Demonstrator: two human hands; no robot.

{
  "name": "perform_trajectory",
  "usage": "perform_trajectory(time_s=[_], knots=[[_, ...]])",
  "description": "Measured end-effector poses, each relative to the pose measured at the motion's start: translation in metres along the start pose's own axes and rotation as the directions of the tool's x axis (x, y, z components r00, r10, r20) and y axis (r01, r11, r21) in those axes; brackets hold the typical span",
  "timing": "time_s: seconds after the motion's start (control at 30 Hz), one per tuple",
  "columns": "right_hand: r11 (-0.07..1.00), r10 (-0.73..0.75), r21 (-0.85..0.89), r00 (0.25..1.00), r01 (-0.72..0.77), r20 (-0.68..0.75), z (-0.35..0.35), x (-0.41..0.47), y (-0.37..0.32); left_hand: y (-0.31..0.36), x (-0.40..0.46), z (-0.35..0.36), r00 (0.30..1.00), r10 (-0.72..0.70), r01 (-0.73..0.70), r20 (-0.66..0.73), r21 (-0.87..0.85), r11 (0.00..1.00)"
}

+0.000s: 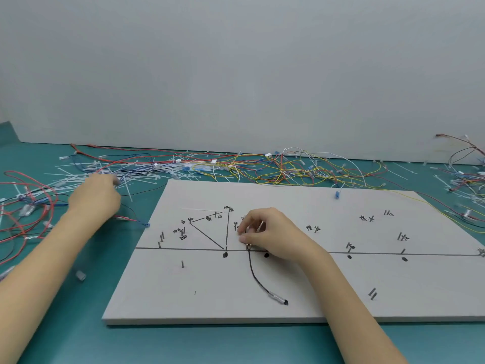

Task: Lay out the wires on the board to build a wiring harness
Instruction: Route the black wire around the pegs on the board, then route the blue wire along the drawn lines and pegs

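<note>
A grey board [288, 290] with drawn lines, labels and metal pins lies on the green table. My right hand [270, 232] rests on the board's middle and pinches the upper end of a black wire [253, 271] at the pins by the horizontal line. That wire curves down to a clear-sleeved terminal [278, 298] lying on the board. My left hand [95, 195] reaches off the board's left side into a pile of white cable ties and wires [126, 174]; its fingertips are blurred, so whether it holds anything is unclear.
Red, blue and black wires [29, 206] tangle at the far left. Yellow, white and red wires [288, 166] spread along the wall behind the board. A yellow wire [430, 206] crosses the board's back right corner. More wires [467, 179] lie at the right.
</note>
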State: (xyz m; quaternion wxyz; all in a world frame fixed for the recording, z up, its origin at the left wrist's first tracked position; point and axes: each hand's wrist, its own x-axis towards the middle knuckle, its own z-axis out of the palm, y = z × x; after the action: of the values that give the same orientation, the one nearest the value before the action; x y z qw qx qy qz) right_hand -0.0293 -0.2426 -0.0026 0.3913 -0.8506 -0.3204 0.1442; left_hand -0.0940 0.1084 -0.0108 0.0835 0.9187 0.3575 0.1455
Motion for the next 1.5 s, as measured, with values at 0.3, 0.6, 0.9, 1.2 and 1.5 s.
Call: perform_trajectory(time_s=[0.3, 0.6, 0.9, 1.2, 1.5], knots=[[1.0, 0.001, -0.031, 1.0, -0.001, 0.005, 0.001, 0.0, -0.001, -0.003, 0.002, 0.009, 0.998, 0.062, -0.065, -0.023, -0.17, 0.983], [0.999, 0.009, -0.041, 1.0, -0.009, 0.003, 0.001, 0.0, -0.002, 0.019, -0.011, -0.006, 0.835, 0.146, -0.438, -0.53, -0.481, 0.759], [0.989, -0.069, 0.11, 0.973, 0.095, -0.219, 0.004, -0.001, -0.008, 0.076, -0.064, -0.007, 0.498, 0.479, -0.836, -0.723, -0.253, 0.488], [0.936, -0.218, 0.245, 0.962, 0.253, -0.163, 0.021, -0.001, -0.025, 0.109, -0.109, 0.006, 0.383, 0.736, -0.921, -0.558, -0.294, 0.255], [0.744, -0.09, 0.651, 0.988, 0.151, -0.126, 0.026, -0.001, -0.031, 0.114, -0.115, -0.001, 0.641, 0.622, -0.71, -0.45, -0.655, 0.257]])
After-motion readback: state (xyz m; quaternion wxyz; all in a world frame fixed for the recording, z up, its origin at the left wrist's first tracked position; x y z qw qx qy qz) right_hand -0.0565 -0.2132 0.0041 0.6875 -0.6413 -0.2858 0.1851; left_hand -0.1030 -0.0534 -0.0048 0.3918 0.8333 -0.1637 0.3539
